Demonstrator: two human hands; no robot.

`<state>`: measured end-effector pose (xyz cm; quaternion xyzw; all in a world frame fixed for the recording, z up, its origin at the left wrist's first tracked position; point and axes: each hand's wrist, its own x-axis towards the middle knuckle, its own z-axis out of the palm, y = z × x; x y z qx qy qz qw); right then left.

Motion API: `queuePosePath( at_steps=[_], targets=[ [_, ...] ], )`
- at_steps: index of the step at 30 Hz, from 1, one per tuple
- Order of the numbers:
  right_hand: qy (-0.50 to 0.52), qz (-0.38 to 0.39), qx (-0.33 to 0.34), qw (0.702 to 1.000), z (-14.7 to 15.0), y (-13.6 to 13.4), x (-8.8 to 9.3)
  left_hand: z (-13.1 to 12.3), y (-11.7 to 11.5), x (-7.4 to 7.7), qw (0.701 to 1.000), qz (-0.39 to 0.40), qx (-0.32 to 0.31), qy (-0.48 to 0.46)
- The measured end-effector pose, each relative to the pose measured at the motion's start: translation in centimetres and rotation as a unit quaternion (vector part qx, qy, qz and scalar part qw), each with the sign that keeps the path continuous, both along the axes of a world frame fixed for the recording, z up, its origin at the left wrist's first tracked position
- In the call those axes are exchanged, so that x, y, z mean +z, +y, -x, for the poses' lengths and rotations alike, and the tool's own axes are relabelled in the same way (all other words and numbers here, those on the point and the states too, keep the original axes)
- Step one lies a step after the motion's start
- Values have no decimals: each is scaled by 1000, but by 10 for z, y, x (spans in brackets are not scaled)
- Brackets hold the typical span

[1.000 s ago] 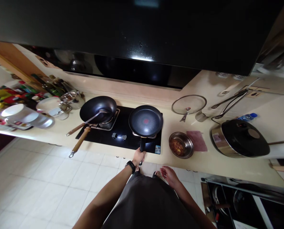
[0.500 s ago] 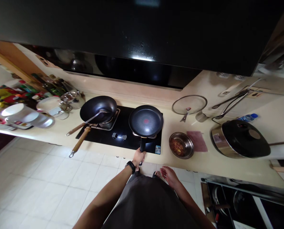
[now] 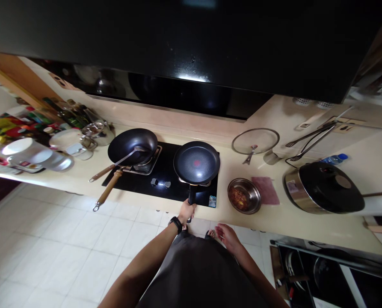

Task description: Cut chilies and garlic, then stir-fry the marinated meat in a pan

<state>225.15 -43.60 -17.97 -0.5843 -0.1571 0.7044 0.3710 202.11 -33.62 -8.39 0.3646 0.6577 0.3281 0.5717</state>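
Observation:
My left hand [image 3: 187, 210], with a dark watch on its wrist, is wrapped round the black handle of a frying pan [image 3: 197, 163]. The pan rests on the right burner of the black stove [image 3: 165, 171]; its dark inside shows a red spot at the centre and no food. Over the floor in front of the counter hangs my right hand [image 3: 228, 236], fingers loosely bent and apart, holding nothing. Closest to it on the counter stands a steel bowl [image 3: 255, 194] with reddish-brown food inside. On the left burner sits a wok [image 3: 131, 143] with a wooden-handled spatula [image 3: 109, 170] lying across it.
A range hood [image 3: 191, 47] hangs low above the stove. Right of the stove are a glass lid [image 3: 255, 139], a pink cloth [image 3: 265, 190] and a large cooker [image 3: 322, 188]. Bottles and pots crowd the counter's left end. An open drawer [image 3: 325, 273] juts out at lower right.

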Motion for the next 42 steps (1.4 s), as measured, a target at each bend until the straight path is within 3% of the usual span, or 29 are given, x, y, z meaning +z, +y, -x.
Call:
queuePosePath(
  at_steps=[8, 19, 24, 42],
  targets=[
    [52, 22, -37, 998, 1, -1, -6, 0, 0, -1, 1000, 2, -1, 3],
    [42, 12, -31, 999, 0, -2, -15, 0, 0, -2, 1000, 5, -3, 4],
    [3, -7, -4, 1000, 0, -2, -14, 1, 0, -2, 1000, -1, -4, 7],
    [23, 8, -31, 999, 1, 0, -7, 1, 0, -1, 1000, 0, -3, 8]
  ],
)
